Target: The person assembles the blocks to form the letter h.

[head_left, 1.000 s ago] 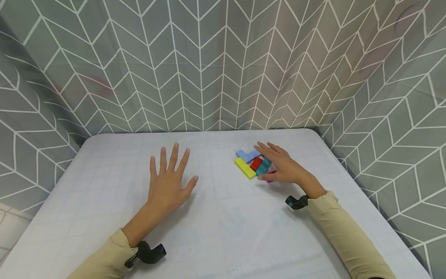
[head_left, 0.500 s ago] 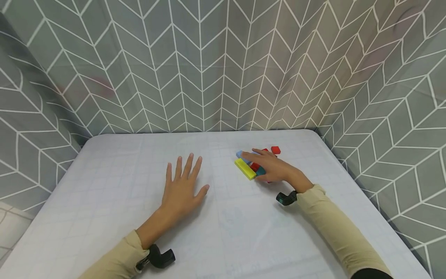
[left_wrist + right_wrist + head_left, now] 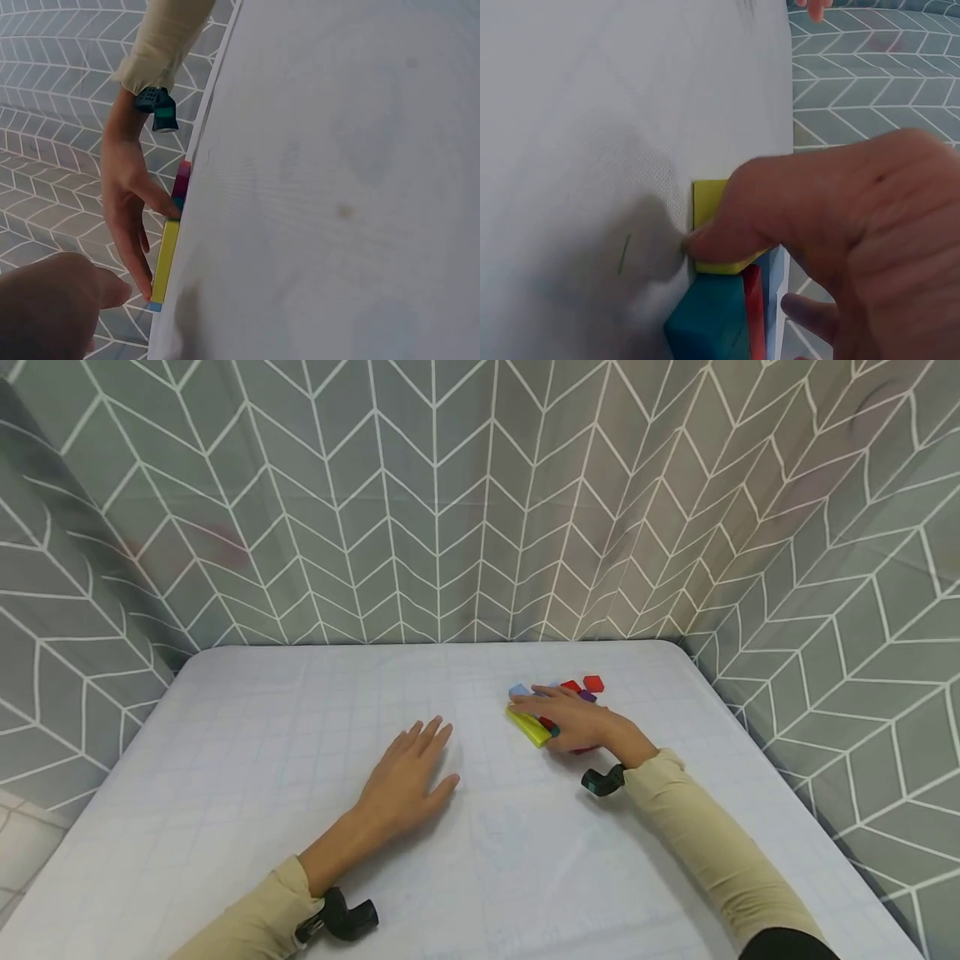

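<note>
My right hand (image 3: pixel 573 720) is over a cluster of coloured blocks at the back right of the table. It holds the yellow block (image 3: pixel 531 727) by its length, thumb at the near end and fingers at the far end. In the right wrist view the thumb (image 3: pixel 727 232) lies across the yellow block's face, beside a teal block (image 3: pixel 712 319) and a red block (image 3: pixel 754 311). A light blue block (image 3: pixel 519 691) shows past the fingertips. My left hand (image 3: pixel 405 777) hovers over the middle of the table, fingers extended and holding nothing.
Beyond the right hand lie a red block (image 3: pixel 593 683), another red piece (image 3: pixel 572 686) and a purple block (image 3: pixel 587 696). A white cloth covers the table (image 3: pixel 247 735). Grey patterned curtains (image 3: pixel 450 502) hang along its back and sides.
My right hand has moved left and down over the blocks to the yellow one, uncovering red and purple blocks behind it. My left hand has shifted right and its fingers have come closer together.
</note>
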The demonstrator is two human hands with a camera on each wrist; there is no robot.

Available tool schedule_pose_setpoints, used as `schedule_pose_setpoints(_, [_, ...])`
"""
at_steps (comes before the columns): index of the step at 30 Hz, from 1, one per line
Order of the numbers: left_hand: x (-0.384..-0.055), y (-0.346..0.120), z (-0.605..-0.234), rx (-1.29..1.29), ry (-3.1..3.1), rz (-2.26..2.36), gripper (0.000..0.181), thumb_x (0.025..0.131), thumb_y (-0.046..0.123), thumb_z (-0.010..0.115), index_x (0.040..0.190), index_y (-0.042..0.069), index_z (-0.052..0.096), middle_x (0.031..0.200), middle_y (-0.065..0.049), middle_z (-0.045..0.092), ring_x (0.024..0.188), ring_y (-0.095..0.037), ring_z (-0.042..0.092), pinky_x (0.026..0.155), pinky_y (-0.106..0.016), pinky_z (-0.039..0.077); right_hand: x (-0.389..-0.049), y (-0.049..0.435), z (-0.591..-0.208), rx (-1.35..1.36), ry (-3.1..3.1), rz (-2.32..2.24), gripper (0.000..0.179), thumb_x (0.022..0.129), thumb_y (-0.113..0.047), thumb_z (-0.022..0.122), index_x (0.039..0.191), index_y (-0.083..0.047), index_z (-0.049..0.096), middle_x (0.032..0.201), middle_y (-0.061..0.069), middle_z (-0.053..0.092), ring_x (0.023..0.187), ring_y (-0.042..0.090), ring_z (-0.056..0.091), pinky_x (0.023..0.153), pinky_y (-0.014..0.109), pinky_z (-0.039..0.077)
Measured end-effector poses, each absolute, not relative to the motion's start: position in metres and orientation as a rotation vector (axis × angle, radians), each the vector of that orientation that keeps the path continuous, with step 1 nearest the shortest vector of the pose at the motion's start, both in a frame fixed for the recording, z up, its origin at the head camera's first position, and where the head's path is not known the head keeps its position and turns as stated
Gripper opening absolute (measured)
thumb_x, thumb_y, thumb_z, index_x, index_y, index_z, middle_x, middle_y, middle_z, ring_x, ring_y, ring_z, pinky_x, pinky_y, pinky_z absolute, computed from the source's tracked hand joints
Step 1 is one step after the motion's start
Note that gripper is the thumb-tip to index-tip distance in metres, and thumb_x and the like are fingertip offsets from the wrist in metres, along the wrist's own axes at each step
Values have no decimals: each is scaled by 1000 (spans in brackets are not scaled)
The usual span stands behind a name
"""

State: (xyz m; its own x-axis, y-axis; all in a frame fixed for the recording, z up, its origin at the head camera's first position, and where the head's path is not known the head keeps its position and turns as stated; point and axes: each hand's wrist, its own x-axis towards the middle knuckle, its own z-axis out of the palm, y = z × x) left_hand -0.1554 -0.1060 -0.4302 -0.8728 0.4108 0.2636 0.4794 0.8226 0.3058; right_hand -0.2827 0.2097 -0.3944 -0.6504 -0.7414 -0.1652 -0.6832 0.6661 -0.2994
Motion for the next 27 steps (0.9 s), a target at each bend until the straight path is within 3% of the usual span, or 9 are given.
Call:
schedule_pose_setpoints(5, [-155,-105,-431,-712,-2833,-522,72,102,37,64,159,1,39,164,-21,35,149,-44,33,121,-57,24,-285,210,-396,-1162,2594,-323,84,84,-14,79,160,-16,43,168,6,31,154,41,17,121,66,12])
schedule_pose_setpoints(10, [-155,-107,-430,-692,-2805,-529,72,100,34,66,158,0,40,163,-22,36,148,-44,34,120,-58,26,-289,212,-400,-1255,2615,-424,76,84,-17,83,153,-7,52,161,16,42,150,45,28,119,67,17])
schedule_pose_setpoints(17, [-156,-114,-429,-654,-2785,-545,72,99,32,67,158,0,40,162,-21,37,148,-43,34,120,-57,27,-283,212,-405,-1245,2676,-573,72,82,-23,86,146,-4,59,153,18,50,146,41,35,119,65,18])
schedule_pose_setpoints(21, [-156,-121,-426,-627,-2767,-574,70,99,30,67,158,1,42,162,-20,38,148,-41,35,120,-56,27,-275,208,-404,-1208,2712,-639,70,82,-25,87,144,-5,61,150,16,51,144,37,38,118,62,26])
schedule_pose_setpoints(27, [-153,-136,-428,-607,-2712,-588,68,97,26,68,155,-1,45,162,-19,39,148,-43,34,120,-57,26,-260,193,-398,-1170,2695,-750,70,81,-25,86,142,-4,61,146,14,53,134,33,50,106,52,48])
